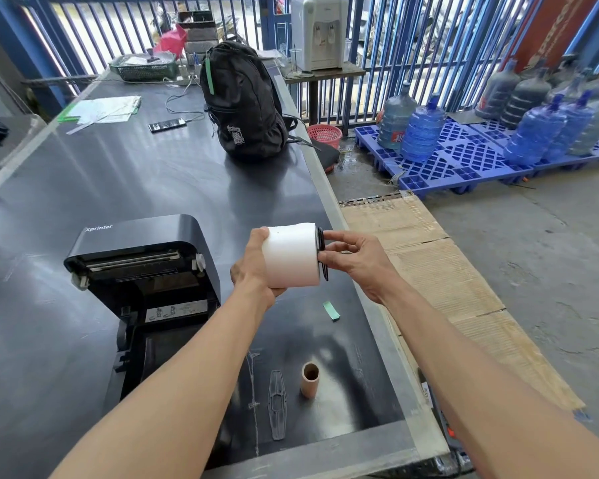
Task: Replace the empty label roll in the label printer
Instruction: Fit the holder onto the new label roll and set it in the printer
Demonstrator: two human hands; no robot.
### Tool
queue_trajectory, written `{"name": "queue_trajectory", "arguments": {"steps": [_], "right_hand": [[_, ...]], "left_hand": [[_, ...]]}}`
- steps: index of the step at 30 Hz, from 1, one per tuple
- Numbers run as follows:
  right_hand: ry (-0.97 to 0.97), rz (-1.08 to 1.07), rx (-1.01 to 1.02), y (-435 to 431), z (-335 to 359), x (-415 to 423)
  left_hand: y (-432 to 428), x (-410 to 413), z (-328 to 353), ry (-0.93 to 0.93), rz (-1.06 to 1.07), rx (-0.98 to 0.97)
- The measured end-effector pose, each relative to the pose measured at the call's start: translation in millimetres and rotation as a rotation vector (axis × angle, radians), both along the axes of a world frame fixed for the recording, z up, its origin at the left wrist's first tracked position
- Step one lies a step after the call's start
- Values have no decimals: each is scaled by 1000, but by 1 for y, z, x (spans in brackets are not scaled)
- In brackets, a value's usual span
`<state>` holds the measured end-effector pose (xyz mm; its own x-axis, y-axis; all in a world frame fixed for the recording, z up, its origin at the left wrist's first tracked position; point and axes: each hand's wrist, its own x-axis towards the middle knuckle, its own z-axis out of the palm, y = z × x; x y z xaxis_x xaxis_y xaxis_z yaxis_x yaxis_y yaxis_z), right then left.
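A: Where is the label roll (291, 259) seen?
B: It is held in the air over the table (118, 188), just right of the label printer (142, 281). Its axis is laid roughly sideways.

A: Left grip?
B: The roll's left end is gripped by the left hand (253, 267). The thumb is laid over the top and the fingers are curled underneath.

A: Right grip?
B: A black spindle plate (321, 252) is seated against the roll's right face. It is pinched by the thumb and fingertips of the right hand (355, 262).

A: Printer state?
B: The lid is tipped open toward the back, and "Xprinter" can be read on it. The roll bay is exposed, but part of it is hidden by the left forearm.

A: What else is noted near the front edge?
B: 1 brown cardboard core (310, 380) is stood upright. 1 flat black plastic piece (277, 404) is laid just left of it, not touching. 1 green tape scrap (331, 311) is seen between the core and the raised roll.

A: Far end?
B: 1 black backpack (244, 102) is stood upright. 1 phone (166, 125) with a cable is laid to its left, with papers (101, 110) beyond. Blue water jugs (422, 131) are parked on pallets off the table, and flattened cardboard (440, 271) is spread on the floor.
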<state>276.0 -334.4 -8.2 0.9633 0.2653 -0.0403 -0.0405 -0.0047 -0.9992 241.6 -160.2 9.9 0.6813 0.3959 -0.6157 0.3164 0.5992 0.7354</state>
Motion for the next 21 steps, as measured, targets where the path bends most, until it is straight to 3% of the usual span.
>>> {"name": "queue_trajectory", "arguments": {"steps": [4, 21], "right_hand": [[40, -39, 104, 7, -1, -5], [71, -200, 82, 19, -8, -2]], "left_hand": [[3, 1, 0, -3, -2, -11], [1, 9, -3, -3, 17, 60]]}}
